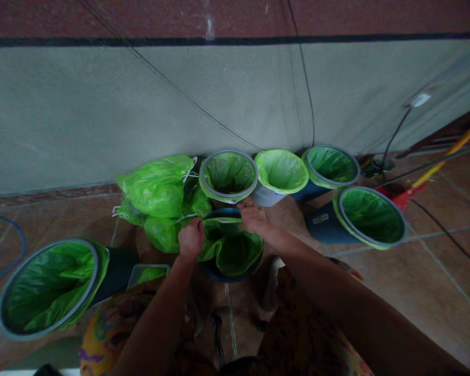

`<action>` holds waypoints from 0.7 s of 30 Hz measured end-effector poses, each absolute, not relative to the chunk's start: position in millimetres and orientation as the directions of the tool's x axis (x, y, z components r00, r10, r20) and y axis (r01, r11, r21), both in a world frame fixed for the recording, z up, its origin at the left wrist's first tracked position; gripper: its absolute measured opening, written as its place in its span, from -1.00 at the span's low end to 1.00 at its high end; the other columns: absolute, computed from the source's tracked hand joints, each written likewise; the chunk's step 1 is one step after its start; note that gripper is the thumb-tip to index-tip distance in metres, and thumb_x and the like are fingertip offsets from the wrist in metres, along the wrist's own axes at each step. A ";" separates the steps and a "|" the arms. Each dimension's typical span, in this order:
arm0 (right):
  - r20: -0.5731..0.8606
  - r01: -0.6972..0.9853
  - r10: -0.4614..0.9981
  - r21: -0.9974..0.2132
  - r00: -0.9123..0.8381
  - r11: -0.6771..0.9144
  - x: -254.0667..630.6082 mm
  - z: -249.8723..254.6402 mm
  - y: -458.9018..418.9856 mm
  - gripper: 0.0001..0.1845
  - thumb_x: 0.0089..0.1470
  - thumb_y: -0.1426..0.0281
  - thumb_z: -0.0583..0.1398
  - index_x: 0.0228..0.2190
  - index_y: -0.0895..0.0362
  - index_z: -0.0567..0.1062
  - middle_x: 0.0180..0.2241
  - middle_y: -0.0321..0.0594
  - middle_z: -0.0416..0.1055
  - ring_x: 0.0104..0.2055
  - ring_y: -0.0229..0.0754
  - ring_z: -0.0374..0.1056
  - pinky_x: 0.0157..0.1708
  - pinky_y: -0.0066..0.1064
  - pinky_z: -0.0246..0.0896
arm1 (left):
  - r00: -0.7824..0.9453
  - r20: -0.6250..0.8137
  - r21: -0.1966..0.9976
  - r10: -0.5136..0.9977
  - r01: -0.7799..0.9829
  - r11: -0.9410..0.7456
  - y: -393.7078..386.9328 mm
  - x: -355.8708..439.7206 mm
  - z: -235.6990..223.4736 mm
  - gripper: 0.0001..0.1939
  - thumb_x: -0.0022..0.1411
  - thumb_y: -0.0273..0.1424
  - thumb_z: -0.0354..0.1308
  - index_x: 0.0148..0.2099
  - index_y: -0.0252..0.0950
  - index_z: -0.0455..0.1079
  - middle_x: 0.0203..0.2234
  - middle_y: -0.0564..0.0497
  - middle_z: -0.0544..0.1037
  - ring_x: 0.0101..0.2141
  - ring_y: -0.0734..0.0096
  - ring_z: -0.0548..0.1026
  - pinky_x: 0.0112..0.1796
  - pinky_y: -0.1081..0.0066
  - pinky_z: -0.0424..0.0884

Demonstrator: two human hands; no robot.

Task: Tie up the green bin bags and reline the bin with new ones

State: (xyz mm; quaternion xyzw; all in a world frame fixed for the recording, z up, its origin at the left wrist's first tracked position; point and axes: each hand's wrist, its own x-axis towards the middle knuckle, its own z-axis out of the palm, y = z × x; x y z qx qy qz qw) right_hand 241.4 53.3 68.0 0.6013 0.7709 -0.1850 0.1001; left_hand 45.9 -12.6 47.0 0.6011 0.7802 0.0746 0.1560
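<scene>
Between my hands stands a dark blue bin (213, 274), with a green bin bag (237, 253) hanging inside it. My left hand (191, 237) is closed on the bag's upper edge at the left. On the opposite side my right hand (253, 215) grips the same edge near the bin's far rim; its fingertips are partly hidden. The bag's edge is stretched between both hands, while its near part sags into the bin. Directly behind, a bin with a grey ring (227, 153) is lined with green plastic.
Tied green bags (156, 188) are heaped at left. Lined bins include a white one (268, 196), two blue ones (323, 224) at right and a large one (119, 271) at left. A clear tub (135, 274), red dustpan (403, 197), blue hose (21, 235) and cables lie around.
</scene>
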 end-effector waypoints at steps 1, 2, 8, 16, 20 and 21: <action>-0.360 0.951 0.884 -0.186 -0.300 0.247 238.0 68.4 52.1 -0.28 -0.07 0.38 0.32 0.15 0.17 0.33 0.08 0.07 0.40 0.09 0.11 0.34 0.06 -0.11 0.25 | -0.205 -0.136 0.337 0.969 0.910 0.239 -12.2 48.2 45.5 -0.60 0.37 -0.34 -0.15 0.02 -0.29 0.47 -0.13 -0.15 0.61 -0.16 0.25 0.56 -0.10 0.33 0.39; -0.344 0.935 0.874 -0.208 -0.344 0.286 235.0 68.0 51.0 -0.27 -0.03 0.34 0.30 0.18 0.15 0.29 0.12 0.06 0.36 0.13 0.10 0.31 0.09 -0.11 0.21 | -0.188 -0.122 0.363 0.975 0.905 0.220 -12.0 50.1 43.8 -0.61 0.36 -0.34 -0.13 0.04 -0.30 0.46 -0.10 -0.15 0.61 -0.13 0.25 0.56 -0.08 0.33 0.38; -0.384 0.932 0.851 -0.206 -0.358 0.299 233.4 58.7 50.6 -0.70 0.14 0.55 0.05 -0.21 0.31 0.56 -0.14 0.08 0.54 -0.03 -0.04 0.44 -0.04 -0.33 0.25 | -0.136 -0.169 0.358 0.976 0.914 0.190 -14.7 48.2 29.0 -0.58 0.31 -0.34 -0.03 0.15 -0.33 0.36 0.01 -0.16 0.56 -0.04 0.22 0.52 -0.01 0.33 0.36; -0.296 0.899 0.855 -0.248 -0.425 0.361 231.2 68.1 43.9 -0.44 0.06 0.26 0.25 0.10 0.14 0.36 0.05 -0.03 0.42 0.10 0.01 0.32 0.08 -0.22 0.19 | -0.201 -0.183 0.443 0.962 0.857 0.263 -10.5 47.7 32.4 -0.65 0.31 -0.38 -0.05 0.01 -0.31 0.49 -0.13 -0.10 0.63 -0.16 0.31 0.57 -0.09 0.40 0.39; -0.326 0.908 0.848 -0.186 -0.418 0.376 229.3 60.7 36.9 -0.22 0.04 0.39 0.25 0.26 0.21 0.15 0.16 0.12 0.31 0.20 0.10 0.19 0.15 -0.06 0.09 | -0.169 -0.136 0.564 0.976 0.797 0.216 -7.9 53.2 39.8 -0.65 0.31 -0.35 -0.05 -0.04 -0.31 0.52 -0.18 -0.06 0.65 -0.21 0.39 0.58 -0.12 0.46 0.40; -0.338 0.919 0.855 -0.179 -0.393 0.352 230.2 58.3 37.5 -0.29 0.11 0.43 0.17 0.26 0.24 0.15 0.14 0.16 0.33 0.19 0.10 0.21 0.14 -0.04 0.10 | -0.162 -0.128 0.584 0.978 0.785 0.207 -7.8 53.8 40.8 -0.65 0.32 -0.34 -0.05 -0.05 -0.30 0.52 -0.19 -0.05 0.65 -0.21 0.41 0.57 -0.12 0.47 0.40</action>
